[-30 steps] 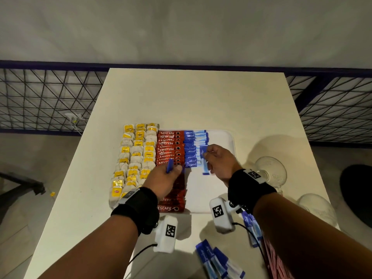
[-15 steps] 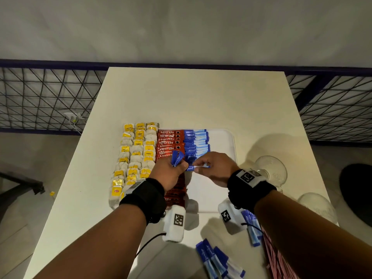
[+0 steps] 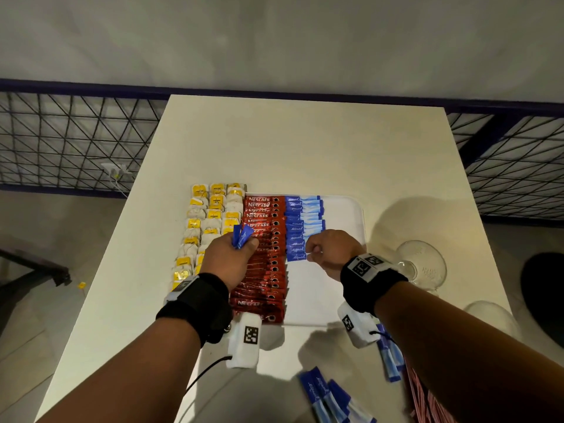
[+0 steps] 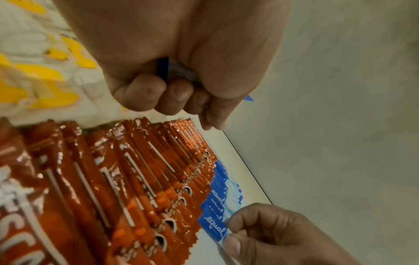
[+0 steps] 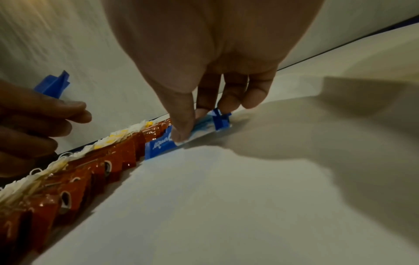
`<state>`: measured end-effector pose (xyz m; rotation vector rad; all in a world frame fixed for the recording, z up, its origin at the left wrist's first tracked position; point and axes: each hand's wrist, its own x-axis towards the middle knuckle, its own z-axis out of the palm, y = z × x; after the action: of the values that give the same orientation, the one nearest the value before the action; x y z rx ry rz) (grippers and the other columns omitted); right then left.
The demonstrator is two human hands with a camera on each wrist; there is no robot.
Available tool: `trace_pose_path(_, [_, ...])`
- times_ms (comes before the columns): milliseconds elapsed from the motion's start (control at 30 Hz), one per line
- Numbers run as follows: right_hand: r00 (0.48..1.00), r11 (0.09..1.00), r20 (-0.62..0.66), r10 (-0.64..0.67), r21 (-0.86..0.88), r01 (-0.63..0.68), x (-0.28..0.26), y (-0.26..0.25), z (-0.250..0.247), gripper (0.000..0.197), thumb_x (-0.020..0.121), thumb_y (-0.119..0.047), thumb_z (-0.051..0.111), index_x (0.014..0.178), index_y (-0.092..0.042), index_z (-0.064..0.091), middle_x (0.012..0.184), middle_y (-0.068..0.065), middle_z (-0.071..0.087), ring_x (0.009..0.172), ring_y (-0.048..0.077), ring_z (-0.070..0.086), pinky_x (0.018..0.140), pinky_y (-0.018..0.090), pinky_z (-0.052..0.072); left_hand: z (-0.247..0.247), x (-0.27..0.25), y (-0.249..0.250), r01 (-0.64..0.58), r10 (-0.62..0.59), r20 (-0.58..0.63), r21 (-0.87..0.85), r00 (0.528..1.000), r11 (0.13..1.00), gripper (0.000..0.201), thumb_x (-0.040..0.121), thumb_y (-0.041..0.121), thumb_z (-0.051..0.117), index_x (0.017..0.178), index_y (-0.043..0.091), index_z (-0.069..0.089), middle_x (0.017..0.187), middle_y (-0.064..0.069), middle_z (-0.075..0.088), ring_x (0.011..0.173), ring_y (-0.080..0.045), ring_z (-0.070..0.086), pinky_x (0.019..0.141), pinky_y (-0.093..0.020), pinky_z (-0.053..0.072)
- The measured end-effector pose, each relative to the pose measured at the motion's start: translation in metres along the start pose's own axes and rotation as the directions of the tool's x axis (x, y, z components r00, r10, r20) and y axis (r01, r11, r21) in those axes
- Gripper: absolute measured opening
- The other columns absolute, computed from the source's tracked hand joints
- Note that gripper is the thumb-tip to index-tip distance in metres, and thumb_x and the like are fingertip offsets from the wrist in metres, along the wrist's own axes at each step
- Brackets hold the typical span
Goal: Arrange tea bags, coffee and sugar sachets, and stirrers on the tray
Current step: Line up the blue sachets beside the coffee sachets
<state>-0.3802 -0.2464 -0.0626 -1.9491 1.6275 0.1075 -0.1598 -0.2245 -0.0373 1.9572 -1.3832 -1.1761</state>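
The right hand, which half a second ago was meeting the left hand over the row, is now pinching one blue paper sugar sachet flat onto the white rectangular plastic tray, at the near end of the blue column, so that column is growing by one; the left hand is clamping a few spare blue sachets in its fist above the red column, at nine o'clock of the right hand; the tray is holding, from nine to three o'clock, yellow-tagged white tea bags, red foil coffee sticks, blue sachets, then bare white; pink stirrers are waiting off the tray at five o'clock.
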Motion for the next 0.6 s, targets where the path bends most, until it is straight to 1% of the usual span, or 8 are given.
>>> trace_pose_path(67, [1.0, 1.0, -0.008, 0.005, -0.001, -0.005, 0.002, -0.002, 0.001, 0.012, 0.089, -0.031, 0.061, 0.098, -0.026, 0.067, 0.101, -0.003, 0.066, 0.095, 0.019, 0.059, 0.084, 0.031, 0.047, -0.001, 0.001, -0.007, 0.001, -0.001, -0.011, -0.01, 1.0, 1.0, 0.03, 0.092, 0.034, 0.062, 0.091, 0.004, 0.065, 0.086, -0.017, 0.067, 0.083, -0.035, 0.062, 0.079, -0.045, 0.049])
trace_pose_path(133, [1.0, 1.0, -0.026, -0.004, -0.015, 0.004, 0.002, -0.003, 0.002, 0.012, 0.089, -0.031, 0.061, 0.098, -0.026, 0.068, 0.102, -0.002, 0.065, 0.095, 0.019, 0.059, 0.082, 0.03, 0.047, -0.001, 0.0, -0.01, 0.009, -0.009, -0.01, -0.02, 1.0, 1.0, 0.03, 0.091, 0.037, 0.062, 0.091, 0.007, 0.066, 0.09, -0.017, 0.069, 0.088, -0.036, 0.064, 0.085, -0.051, 0.051])
trace_pose_path(300, [0.998, 0.999, -0.067, -0.012, -0.041, 0.009, 0.002, -0.005, 0.004, 0.015, 0.091, -0.031, 0.059, 0.102, -0.024, 0.067, 0.105, 0.001, 0.063, 0.096, 0.02, 0.058, 0.082, 0.03, 0.045, -0.001, -0.003, -0.008, 0.002, -0.002, -0.003, -0.024, 1.0, 1.0, 0.027, 0.092, 0.036, 0.062, 0.091, 0.009, 0.066, 0.09, -0.015, 0.069, 0.088, -0.033, 0.064, 0.085, -0.047, 0.05])
trace_pose_path(400, [0.995, 1.0, -0.099, 0.001, -0.022, -0.003, 0.002, -0.007, 0.005, 0.017, 0.091, -0.03, 0.06, 0.105, -0.021, 0.063, 0.106, 0.003, 0.061, 0.096, 0.022, 0.056, 0.082, 0.031, 0.044, -0.001, -0.005, -0.003, -0.012, 0.012, 0.003, -0.025, 1.0, 1.0, 0.025, 0.093, 0.033, 0.06, 0.092, 0.009, 0.065, 0.086, -0.012, 0.067, 0.08, -0.026, 0.06, 0.075, -0.036, 0.046])
trace_pose_path(467, [0.993, 1.0, -0.119, 0.017, 0.011, -0.015, 0.001, -0.009, 0.006, 0.018, 0.09, -0.03, 0.062, 0.104, -0.018, 0.061, 0.105, 0.004, 0.059, 0.095, 0.023, 0.055, 0.08, 0.03, 0.041, -0.001, -0.007, -0.001, -0.005, 0.007, 0.054, -0.048, 0.999, 0.999, 0.013, 0.095, 0.029, 0.058, 0.094, 0.016, 0.061, 0.077, -0.004, 0.059, 0.068, -0.018, 0.052, 0.063, -0.031, 0.04])
trace_pose_path(500, [0.99, 0.999, -0.139, 0.02, 0.032, -0.016, 0.0, -0.01, 0.006, 0.018, 0.09, -0.03, 0.062, 0.102, -0.018, 0.06, 0.103, 0.004, 0.059, 0.093, 0.023, 0.055, 0.079, 0.03, 0.041, 0.0, -0.008, 0.0, 0.036, -0.022, 0.114, -0.119, 0.993, 0.992, 0.005, 0.096, 0.024, 0.055, 0.095, 0.02, 0.057, 0.073, -0.001, 0.054, 0.062, -0.015, 0.047, 0.06, -0.029, 0.037])
trace_pose_path(533, [0.986, 0.998, -0.168, 0.016, 0.059, -0.006, -0.002, -0.012, 0.005, 0.017, 0.091, -0.031, 0.06, 0.099, -0.017, 0.059, 0.1, 0.004, 0.058, 0.091, 0.023, 0.055, 0.077, 0.03, 0.04, 0.001, -0.01, 0.002, 0.098, -0.059, 0.184, -0.206, 0.981, 0.974, 0.004, 0.097, 0.018, 0.052, 0.097, 0.021, 0.054, 0.07, -0.001, 0.049, 0.058, -0.015, 0.043, 0.057, -0.029, 0.035])
trace_pose_path(600, [0.977, 0.989, -0.214, 0.002, 0.142, 0.029, -0.006, -0.021, -0.001, 0.019, 0.095, -0.034, 0.054, 0.095, -0.016, 0.059, 0.095, 0.003, 0.058, 0.087, 0.021, 0.054, 0.072, 0.028, 0.037, 0.004, -0.012, 0.005, 0.2, -0.089, 0.319, -0.335, 0.943, 0.921, 0.01, 0.098, 0.008, 0.046, 0.099, 0.016, 0.05, 0.069, -0.004, 0.046, 0.055, -0.017, 0.04, 0.048, -0.029, 0.033])
